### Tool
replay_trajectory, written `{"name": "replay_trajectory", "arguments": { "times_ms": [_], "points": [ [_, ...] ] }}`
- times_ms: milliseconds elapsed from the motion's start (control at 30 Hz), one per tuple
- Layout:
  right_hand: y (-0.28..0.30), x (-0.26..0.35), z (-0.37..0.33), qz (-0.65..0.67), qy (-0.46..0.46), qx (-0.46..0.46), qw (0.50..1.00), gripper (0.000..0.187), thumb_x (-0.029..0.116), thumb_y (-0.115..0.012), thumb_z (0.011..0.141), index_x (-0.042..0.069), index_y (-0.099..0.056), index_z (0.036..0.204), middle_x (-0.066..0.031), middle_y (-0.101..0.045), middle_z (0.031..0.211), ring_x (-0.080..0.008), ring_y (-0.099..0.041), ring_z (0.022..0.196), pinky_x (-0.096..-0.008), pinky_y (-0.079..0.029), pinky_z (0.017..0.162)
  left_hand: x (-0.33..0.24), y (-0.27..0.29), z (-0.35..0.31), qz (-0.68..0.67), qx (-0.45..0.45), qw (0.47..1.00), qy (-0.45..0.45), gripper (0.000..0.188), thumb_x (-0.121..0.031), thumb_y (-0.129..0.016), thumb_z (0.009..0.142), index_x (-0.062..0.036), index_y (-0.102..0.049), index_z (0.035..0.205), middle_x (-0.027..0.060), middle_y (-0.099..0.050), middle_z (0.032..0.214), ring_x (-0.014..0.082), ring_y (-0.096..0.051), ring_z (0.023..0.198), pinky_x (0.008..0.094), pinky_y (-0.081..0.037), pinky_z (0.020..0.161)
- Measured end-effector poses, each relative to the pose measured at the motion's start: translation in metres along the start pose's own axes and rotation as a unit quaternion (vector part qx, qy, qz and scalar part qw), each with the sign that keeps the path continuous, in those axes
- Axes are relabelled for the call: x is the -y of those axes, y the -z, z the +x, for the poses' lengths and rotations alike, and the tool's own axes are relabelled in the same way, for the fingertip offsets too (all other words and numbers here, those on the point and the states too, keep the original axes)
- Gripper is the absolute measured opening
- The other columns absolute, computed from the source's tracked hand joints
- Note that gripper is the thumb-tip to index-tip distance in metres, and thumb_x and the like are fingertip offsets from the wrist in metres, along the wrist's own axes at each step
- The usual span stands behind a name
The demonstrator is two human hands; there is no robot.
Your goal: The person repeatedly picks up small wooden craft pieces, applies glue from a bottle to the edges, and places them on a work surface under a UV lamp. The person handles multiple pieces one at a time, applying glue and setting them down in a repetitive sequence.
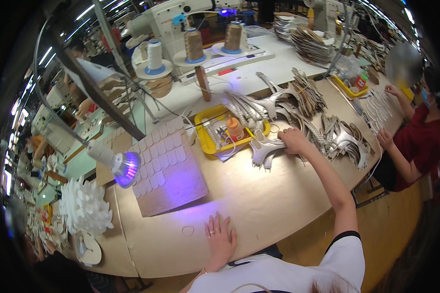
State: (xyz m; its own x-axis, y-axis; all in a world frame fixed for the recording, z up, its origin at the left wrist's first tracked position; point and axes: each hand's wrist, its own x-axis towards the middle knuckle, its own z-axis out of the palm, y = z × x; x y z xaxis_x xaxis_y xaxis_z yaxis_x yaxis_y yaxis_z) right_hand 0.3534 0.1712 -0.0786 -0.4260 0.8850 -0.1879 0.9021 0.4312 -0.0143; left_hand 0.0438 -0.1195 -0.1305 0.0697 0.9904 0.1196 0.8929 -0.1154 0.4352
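My left hand (221, 240) lies flat near the table's front edge, fingers spread, holding nothing. A thin ring-shaped band (187, 231) lies just left of it. My right hand (294, 142) reaches forward with bent fingers closed at the edge of a white shoe upper piece (265, 148); its fingertips are partly hidden. Beyond and right of that hand lie heaped bundles of shoe upper pieces (327, 134) in white and grey. A yellow tray (206, 145) left of it holds an orange bottle (235, 129) and small tools.
A board (173, 190) with rows of small pale oval pieces lies to the left, under a lamp (125, 168). White foam-like pieces (85, 205) are piled farther left. Thread cones (194, 45) stand behind. A person in red (415, 141) works at the right.
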Motion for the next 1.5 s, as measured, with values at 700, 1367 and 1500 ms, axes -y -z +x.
{"name": "replay_trajectory", "arguments": {
  "times_ms": [700, 1367, 1500],
  "points": [
    [-0.031, -0.182, -0.161, -0.099, -0.310, -0.064, 0.944, 0.070, 0.032, -0.087, 0.039, 0.004, -0.065, 0.100, -0.0178, -0.046, 0.122, -0.0339, -0.039, 0.122, -0.0392, -0.038, 0.098, -0.015, 0.004, 0.006, -0.002, 0.021, 1.000, 0.010, 0.045, -0.013, -0.055, 0.080, -0.0044, -0.048, 0.124, 0.0240, -0.030, 0.144, 0.0429, -0.022, 0.135, 0.0569, -0.011, 0.111],
    [0.126, -0.093, -0.275, 0.026, -0.236, -0.222, 0.946, 0.036, 0.013, -0.069, 0.059, 0.002, -0.064, 0.093, -0.0174, -0.060, 0.092, -0.0350, -0.052, 0.099, -0.0408, -0.043, 0.085, -0.008, 0.003, -0.002, -0.014, 0.010, 1.000, 0.002, 0.044, -0.019, -0.056, 0.087, -0.0064, -0.048, 0.128, 0.0213, -0.027, 0.146, 0.0418, -0.021, 0.136, 0.0549, -0.013, 0.112],
    [0.130, 0.001, -0.273, 0.005, -0.133, -0.280, 0.951, 0.042, 0.015, -0.076, 0.054, 0.003, -0.061, 0.091, -0.0151, -0.057, 0.088, -0.0355, -0.051, 0.094, -0.0416, -0.042, 0.082, -0.004, 0.005, -0.002, -0.029, 0.005, 0.999, -0.020, 0.045, -0.021, -0.057, 0.087, -0.0059, -0.048, 0.128, 0.0222, -0.026, 0.146, 0.0429, -0.020, 0.136, 0.0563, -0.014, 0.111]
  ]
}}
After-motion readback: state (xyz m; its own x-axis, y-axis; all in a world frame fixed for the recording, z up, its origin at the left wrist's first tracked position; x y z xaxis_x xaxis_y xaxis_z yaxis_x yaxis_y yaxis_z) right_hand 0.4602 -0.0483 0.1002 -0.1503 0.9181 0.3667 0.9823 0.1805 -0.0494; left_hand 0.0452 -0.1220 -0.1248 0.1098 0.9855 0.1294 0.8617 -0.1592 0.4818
